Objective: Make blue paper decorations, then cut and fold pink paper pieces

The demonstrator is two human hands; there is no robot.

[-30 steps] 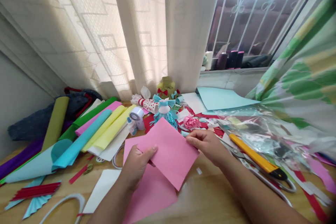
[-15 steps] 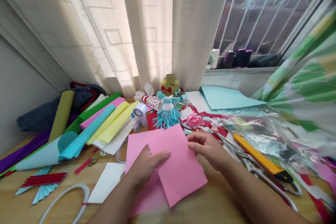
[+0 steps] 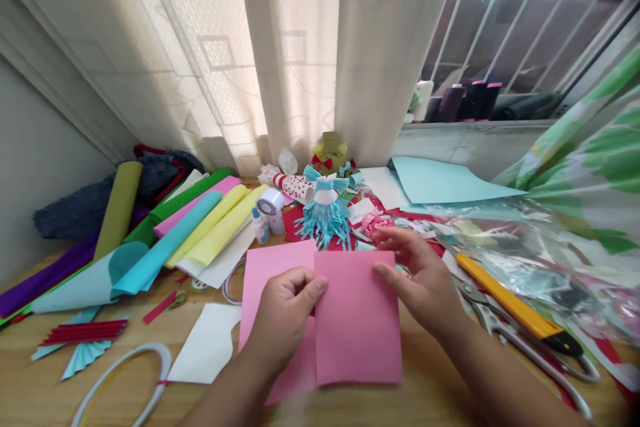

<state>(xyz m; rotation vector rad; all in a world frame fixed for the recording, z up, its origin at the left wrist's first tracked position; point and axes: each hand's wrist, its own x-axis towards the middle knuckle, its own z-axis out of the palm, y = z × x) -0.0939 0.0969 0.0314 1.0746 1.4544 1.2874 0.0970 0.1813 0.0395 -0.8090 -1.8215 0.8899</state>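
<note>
A pink paper sheet (image 3: 357,327) stands nearly straight in front of me. My left hand (image 3: 287,310) pinches its left edge between thumb and curled fingers. At its upper right corner, my right hand (image 3: 417,277) has the thumb on the front, with the other fingers bent loosely behind and above the top edge. A second pink sheet (image 3: 280,257) lies behind, partly covered by my left hand and the front sheet. Just beyond the sheets sits a blue fringed paper figure (image 3: 325,213).
Scissors (image 3: 493,320) and a yellow cutter (image 3: 515,293) lie to the right, beside clear plastic wrap (image 3: 500,233). Coloured paper rolls (image 3: 185,240) fill the left. A glue bottle (image 3: 261,225), a white paper piece (image 3: 205,343) and a white ring (image 3: 163,373) are nearer.
The front pink sheet has turned from tilted to nearly upright and shifted right. My right hand has moved up and right, its thumb now over the sheet's corner.
</note>
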